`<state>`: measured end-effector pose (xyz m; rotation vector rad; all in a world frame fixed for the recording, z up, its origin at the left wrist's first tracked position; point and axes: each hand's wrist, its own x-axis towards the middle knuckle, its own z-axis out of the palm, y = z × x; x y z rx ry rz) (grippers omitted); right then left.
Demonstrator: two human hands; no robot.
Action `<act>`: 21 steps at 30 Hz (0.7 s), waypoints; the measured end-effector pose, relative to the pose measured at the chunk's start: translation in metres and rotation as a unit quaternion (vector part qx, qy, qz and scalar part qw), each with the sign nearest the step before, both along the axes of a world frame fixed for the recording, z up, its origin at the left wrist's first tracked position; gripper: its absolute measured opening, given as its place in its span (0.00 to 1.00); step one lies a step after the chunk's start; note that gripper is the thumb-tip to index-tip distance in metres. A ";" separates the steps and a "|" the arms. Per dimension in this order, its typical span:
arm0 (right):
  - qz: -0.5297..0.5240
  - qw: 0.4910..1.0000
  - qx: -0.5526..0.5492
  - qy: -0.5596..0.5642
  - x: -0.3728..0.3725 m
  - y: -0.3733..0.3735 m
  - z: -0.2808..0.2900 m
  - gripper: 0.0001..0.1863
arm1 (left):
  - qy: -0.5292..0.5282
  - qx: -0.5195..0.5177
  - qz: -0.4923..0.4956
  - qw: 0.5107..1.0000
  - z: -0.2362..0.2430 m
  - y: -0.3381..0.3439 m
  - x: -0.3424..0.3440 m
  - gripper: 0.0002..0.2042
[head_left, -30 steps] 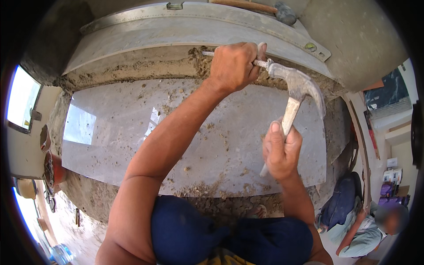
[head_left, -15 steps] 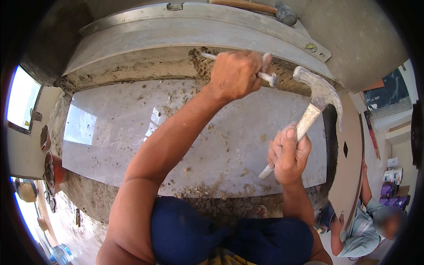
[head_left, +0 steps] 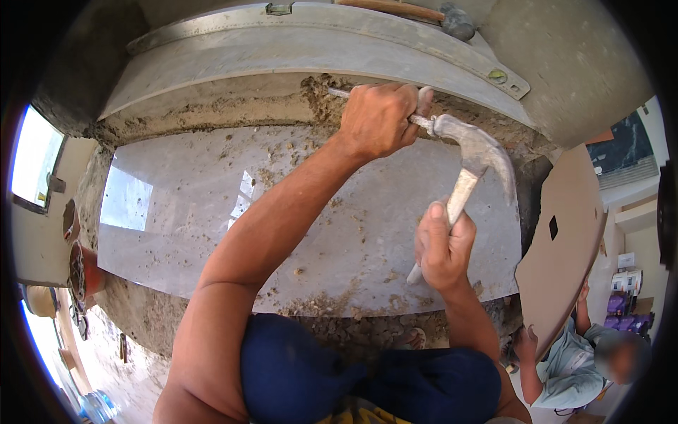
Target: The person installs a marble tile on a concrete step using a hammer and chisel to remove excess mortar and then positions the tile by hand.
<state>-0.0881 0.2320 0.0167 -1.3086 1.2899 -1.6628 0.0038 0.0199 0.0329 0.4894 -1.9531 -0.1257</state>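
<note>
My left hand (head_left: 381, 120) is closed round a metal chisel (head_left: 338, 92). The chisel's far end points left into the rough mortar strip (head_left: 247, 107) under the ledge; its other end sticks out on the right of my fist. My right hand (head_left: 446, 244) grips the pale handle of a claw hammer (head_left: 482, 146) stained with dried mortar. The hammer's striking face appears to touch the chisel's right end. Below both hands lies a large glossy grey slab (head_left: 296, 212), scattered with mortar crumbs.
A long spirit level (head_left: 395, 30) and a mallet (head_left: 458, 22) rest on the ledge (head_left: 233, 60). To the right, a person (head_left: 575, 364) holds a large beige board (head_left: 558, 244) close to the slab. A reddish bucket (head_left: 90, 274) stands at left.
My right hand has swung the hammer left to the chisel's end. My left hand has barely moved. The beige board at right has shifted and shows more of its face.
</note>
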 end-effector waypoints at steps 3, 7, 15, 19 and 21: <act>-0.013 1.000 0.009 -0.021 0.002 0.003 0.006 0.15 | 0.037 -0.026 -0.009 0.999 0.000 -0.003 0.000 0.18; -0.007 0.998 -0.033 -0.056 -0.001 0.001 0.006 0.16 | -0.026 0.054 0.003 0.998 0.003 -0.002 -0.002 0.12; -0.035 0.998 -0.023 -0.045 -0.006 0.003 0.006 0.18 | 0.010 -0.003 0.001 1.000 0.001 -0.002 -0.004 0.13; 0.019 0.997 0.059 0.037 -0.010 -0.001 0.014 0.19 | 0.027 -0.016 -0.004 0.999 -0.002 -0.004 -0.001 0.14; -0.005 1.000 0.012 0.029 -0.010 0.001 0.019 0.18 | 0.030 -0.019 0.010 0.999 0.000 -0.005 -0.004 0.16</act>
